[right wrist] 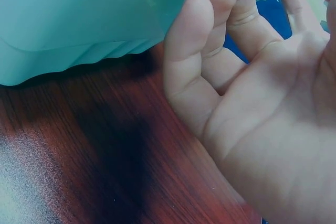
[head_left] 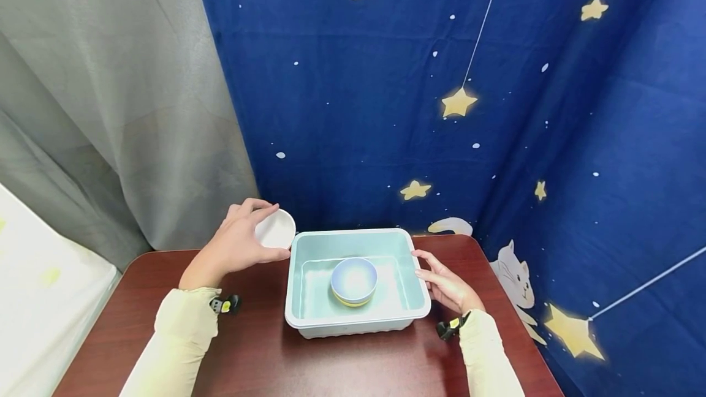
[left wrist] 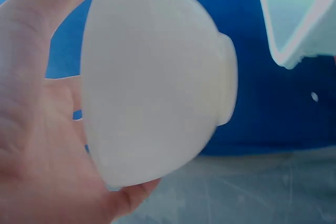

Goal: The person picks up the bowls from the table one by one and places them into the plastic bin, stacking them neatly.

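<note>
My left hand [head_left: 238, 239] grips a small white bowl [head_left: 276, 229] by its rim, thumb and fingers on opposite sides. It is tipped on its side, just left of a light blue-green plastic bin [head_left: 358, 327]. In the left wrist view the white bowl [left wrist: 152, 82] shows its smooth outside and foot ring. Inside the bin sits a light blue bowl [head_left: 355, 279], stacked on a yellow bowl [head_left: 353, 304] of which only the lower edge shows. At the bin's right rim, my right hand [head_left: 448, 284] holds the edge with curled fingers [right wrist: 189, 30] against the outer wall.
The bin stands on a dark red-brown wooden table [head_left: 353, 369]. A blue star-print curtain [head_left: 364, 109] hangs behind the table, with a grey curtain [head_left: 138, 109] at the left. White fabric [head_left: 44, 287] lies beyond the table's left edge.
</note>
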Tool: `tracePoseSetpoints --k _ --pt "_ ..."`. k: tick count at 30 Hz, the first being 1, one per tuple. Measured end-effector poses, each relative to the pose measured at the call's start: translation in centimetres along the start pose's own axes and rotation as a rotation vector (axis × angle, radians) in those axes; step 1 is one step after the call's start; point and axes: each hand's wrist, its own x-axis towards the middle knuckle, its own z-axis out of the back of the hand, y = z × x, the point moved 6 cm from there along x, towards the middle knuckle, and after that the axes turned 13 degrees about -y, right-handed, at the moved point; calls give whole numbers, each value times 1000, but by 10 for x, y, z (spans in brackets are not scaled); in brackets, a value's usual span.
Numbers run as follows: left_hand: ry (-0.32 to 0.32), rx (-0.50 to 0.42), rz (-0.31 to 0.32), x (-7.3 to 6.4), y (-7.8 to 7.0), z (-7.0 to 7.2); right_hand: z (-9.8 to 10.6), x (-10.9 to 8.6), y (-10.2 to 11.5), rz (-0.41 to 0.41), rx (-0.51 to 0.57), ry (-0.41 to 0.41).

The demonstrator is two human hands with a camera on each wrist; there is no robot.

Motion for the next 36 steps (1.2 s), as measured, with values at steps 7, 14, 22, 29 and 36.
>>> tracePoseSetpoints --k 7,14,22,29,36 --pt "74 -34 16 9 -16 -3 0 0 1 -7 -11 -9" --pt "101 -68 -18 16 -26 -8 1 -1 1 -10 -9 -10" --pt "135 -112 -51 24 -41 -17 -1 -1 0 -8 11 -17" --pt "153 -138 -86 31 -56 -28 -2 -1 1 -3 20 -11" --pt "144 -163 -111 40 -71 -39 -1 -1 -1 4 29 3"
